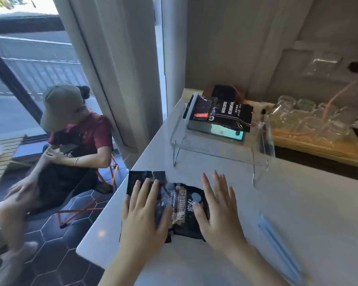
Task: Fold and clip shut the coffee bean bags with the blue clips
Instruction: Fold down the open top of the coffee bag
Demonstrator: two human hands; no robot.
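A black coffee bean bag (180, 205) with gold lettering lies flat on the white counter (298, 213), its open top pointing left toward the counter's edge. My left hand (143, 215) presses flat on the bag's left part with fingers spread. My right hand (217, 207) lies flat on the bag's right side, fingers apart. A long blue clip (277, 246) rests on the counter to the right of my right hand. More black coffee bags (221, 112) are stacked on a clear acrylic stand (219, 149) farther back.
A wooden tray (318, 149) with several upturned glasses sits at the back right. A person in a hat and red shirt sits on a folding chair (87, 205) left of the counter, above the dark tiled floor. A curtain (112, 58) hangs behind.
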